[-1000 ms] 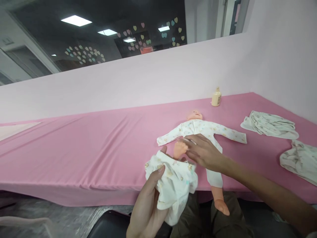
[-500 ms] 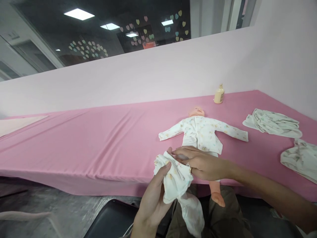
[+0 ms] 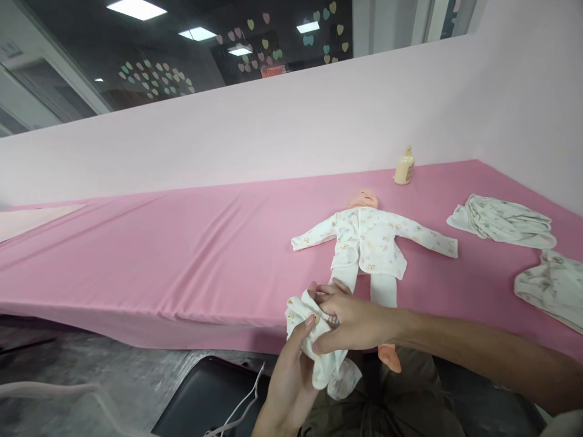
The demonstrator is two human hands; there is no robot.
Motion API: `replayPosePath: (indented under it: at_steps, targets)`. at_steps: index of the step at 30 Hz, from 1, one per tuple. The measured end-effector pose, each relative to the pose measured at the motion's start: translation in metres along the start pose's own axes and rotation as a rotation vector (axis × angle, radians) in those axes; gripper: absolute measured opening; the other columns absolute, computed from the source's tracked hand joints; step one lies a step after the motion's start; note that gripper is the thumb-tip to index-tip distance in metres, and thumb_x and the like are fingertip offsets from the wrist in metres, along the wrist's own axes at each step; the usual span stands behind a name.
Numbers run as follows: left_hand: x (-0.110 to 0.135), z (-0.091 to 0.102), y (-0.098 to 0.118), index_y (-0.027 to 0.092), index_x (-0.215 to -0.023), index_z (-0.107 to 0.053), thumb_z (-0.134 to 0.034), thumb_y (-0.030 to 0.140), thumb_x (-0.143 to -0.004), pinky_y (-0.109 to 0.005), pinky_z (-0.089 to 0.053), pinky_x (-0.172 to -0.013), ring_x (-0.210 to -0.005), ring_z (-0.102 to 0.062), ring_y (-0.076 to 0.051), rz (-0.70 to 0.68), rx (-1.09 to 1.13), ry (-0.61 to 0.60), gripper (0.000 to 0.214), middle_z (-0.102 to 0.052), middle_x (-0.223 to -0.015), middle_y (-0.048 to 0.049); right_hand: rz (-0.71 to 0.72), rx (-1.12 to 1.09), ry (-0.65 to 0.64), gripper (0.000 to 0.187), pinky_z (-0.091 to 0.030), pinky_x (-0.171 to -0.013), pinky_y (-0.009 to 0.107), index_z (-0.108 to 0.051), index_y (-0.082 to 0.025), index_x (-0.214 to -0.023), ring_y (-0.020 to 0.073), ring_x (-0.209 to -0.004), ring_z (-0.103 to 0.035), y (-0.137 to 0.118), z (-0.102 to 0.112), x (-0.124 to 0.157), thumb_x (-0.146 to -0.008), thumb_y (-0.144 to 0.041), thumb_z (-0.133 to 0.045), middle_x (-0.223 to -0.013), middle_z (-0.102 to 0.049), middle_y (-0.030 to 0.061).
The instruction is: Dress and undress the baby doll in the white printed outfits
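Observation:
A baby doll (image 3: 370, 243) in a white printed top lies face up on the pink table cover (image 3: 182, 255), its legs over the near edge. One bare foot (image 3: 389, 358) hangs below the edge. A small bunched white printed garment (image 3: 321, 349) sits at the doll's other leg, gripped from below by my left hand (image 3: 289, 370). My right hand (image 3: 353, 318) pinches the garment's top edge from the right. Both hands are closed on the cloth.
A cream bottle (image 3: 404, 167) stands at the back by the pink wall. Two crumpled white cloths (image 3: 501, 221) (image 3: 549, 288) lie at the right of the table. A dark chair seat (image 3: 204, 403) with a white cord (image 3: 241, 406) is below the near edge.
The garment has been bunched up smaller and drawn toward the doll's leg. My right hand moved from the doll's hip down onto the garment. More of the doll's trousered legs now shows.

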State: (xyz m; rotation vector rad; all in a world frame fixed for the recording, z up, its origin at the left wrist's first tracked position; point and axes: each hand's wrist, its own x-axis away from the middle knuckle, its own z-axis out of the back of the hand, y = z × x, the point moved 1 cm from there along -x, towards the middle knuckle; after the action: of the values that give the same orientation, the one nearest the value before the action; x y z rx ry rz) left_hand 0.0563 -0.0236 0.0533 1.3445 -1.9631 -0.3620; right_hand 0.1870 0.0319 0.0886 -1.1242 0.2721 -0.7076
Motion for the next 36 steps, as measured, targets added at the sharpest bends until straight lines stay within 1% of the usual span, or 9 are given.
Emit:
replayPosePath:
  at_steps: [4, 6, 9, 13, 17, 23, 29, 33, 36]
  targets:
    - [0.000, 0.004, -0.004, 0.023, -0.143, -0.047, -0.063, 0.031, -0.086, -0.034, -0.045, -0.103, -0.113, -0.063, -0.024, -0.002, 0.008, -0.004, 0.060, -0.066, -0.123, -0.0089, -0.022, 0.003, 0.087, 0.007, -0.023, -0.114, 0.048, -0.063, -0.020, -0.082, 0.0288, -0.138, -0.031, 0.009, -0.007, -0.003, -0.077, -0.025, -0.064, -0.124, -0.057, 0.0064]
    - [0.001, 0.004, -0.006, 0.021, -0.142, -0.049, -0.064, 0.032, -0.087, -0.034, -0.045, -0.102, -0.113, -0.063, -0.025, 0.013, 0.002, 0.001, 0.058, -0.067, -0.121, -0.0094, -0.022, 0.014, 0.165, 0.002, -0.027, -0.112, 0.050, -0.061, -0.021, -0.080, 0.0290, -0.138, -0.032, 0.008, -0.012, -0.002, -0.078, -0.020, -0.060, -0.124, -0.056, 0.0067]
    - [0.003, 0.005, -0.008, 0.020, -0.141, -0.050, -0.064, 0.033, -0.086, -0.036, -0.046, -0.101, -0.111, -0.064, -0.026, 0.010, -0.010, 0.017, 0.058, -0.069, -0.116, -0.0100, -0.006, 0.008, 0.252, 0.007, -0.028, -0.112, 0.050, -0.059, -0.021, -0.081, 0.0268, -0.134, -0.037, 0.003, -0.020, 0.002, -0.080, -0.016, -0.054, -0.117, -0.059, 0.0073]
    - [0.001, 0.012, -0.011, 0.019, -0.141, -0.051, -0.066, 0.034, -0.085, -0.036, -0.045, -0.101, -0.108, -0.065, -0.026, -0.006, -0.052, 0.060, 0.060, -0.070, -0.111, -0.0096, 0.077, 0.024, 0.391, 0.013, -0.039, -0.104, 0.041, -0.060, -0.019, -0.082, 0.0227, -0.120, -0.047, -0.004, -0.033, 0.012, -0.082, -0.012, -0.049, -0.111, -0.058, 0.0075]
    - [-0.001, 0.017, -0.017, 0.022, -0.143, -0.047, -0.069, 0.035, -0.083, -0.037, -0.044, -0.103, -0.109, -0.064, -0.025, -0.084, -0.066, 0.085, 0.066, -0.069, -0.114, -0.0087, 0.016, 0.150, 0.501, 0.013, -0.045, -0.091, 0.039, -0.060, -0.020, -0.087, 0.0217, -0.103, -0.052, 0.002, -0.046, 0.021, -0.081, -0.013, -0.051, -0.108, -0.055, 0.0071]
    - [0.000, 0.014, -0.024, 0.022, -0.144, -0.044, -0.069, 0.037, -0.083, -0.036, -0.045, -0.101, -0.108, -0.065, -0.025, -0.099, -0.044, 0.114, 0.068, -0.068, -0.117, -0.0096, 0.039, 0.176, 0.447, 0.014, -0.044, -0.087, 0.037, -0.058, -0.019, -0.086, 0.0208, -0.093, -0.053, 0.008, -0.048, 0.021, -0.080, -0.010, -0.049, -0.095, -0.057, 0.0061]
    - [-0.003, 0.017, -0.029, 0.019, -0.140, -0.048, -0.072, 0.038, -0.079, -0.035, -0.050, -0.093, -0.100, -0.067, -0.025, -0.075, -0.030, 0.151, 0.067, -0.070, -0.108, -0.0093, 0.044, -0.019, 0.411, 0.014, -0.042, -0.076, 0.029, -0.052, -0.019, -0.083, 0.0161, -0.082, -0.052, 0.005, -0.041, 0.020, -0.078, -0.008, -0.045, -0.086, -0.059, 0.0017]
    - [-0.005, 0.019, -0.026, 0.019, -0.136, -0.053, -0.072, 0.038, -0.079, -0.035, -0.050, -0.092, -0.099, -0.067, -0.024, -0.070, -0.042, 0.099, 0.063, -0.071, -0.106, -0.0086, -0.058, -0.219, 0.321, 0.010, -0.034, -0.058, 0.022, -0.045, -0.018, -0.075, 0.0095, -0.063, -0.042, 0.016, -0.039, 0.017, -0.082, -0.012, -0.042, -0.068, -0.046, -0.0040]
    - [-0.007, 0.021, -0.021, 0.017, -0.134, -0.056, -0.073, 0.036, -0.079, -0.034, -0.049, -0.094, -0.101, -0.066, -0.024, -0.044, -0.052, 0.024, 0.060, -0.071, -0.106, -0.0090, -0.132, -0.307, 0.242, 0.014, -0.030, -0.052, 0.021, -0.040, -0.018, -0.069, 0.0074, -0.056, -0.035, 0.026, -0.032, 0.014, -0.082, -0.014, -0.042, -0.062, -0.038, -0.0053]
